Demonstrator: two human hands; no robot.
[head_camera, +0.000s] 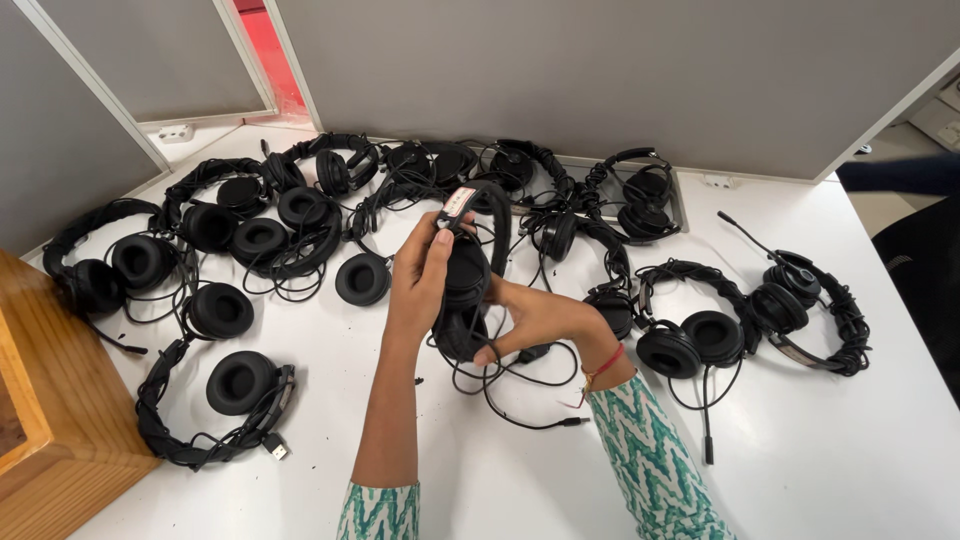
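Note:
Both my hands hold one black headset up over the middle of the white table. My left hand grips its headband and ear cup from the left, near a small white and red tag. My right hand holds the lower ear cup from the right. The headset's black cable hangs down in loops onto the table beneath my hands.
Several black headsets lie across the table: a cluster at the left, one near the front left, more along the back and at the right. A wooden box stands at the left edge. Grey partition panels close off the back.

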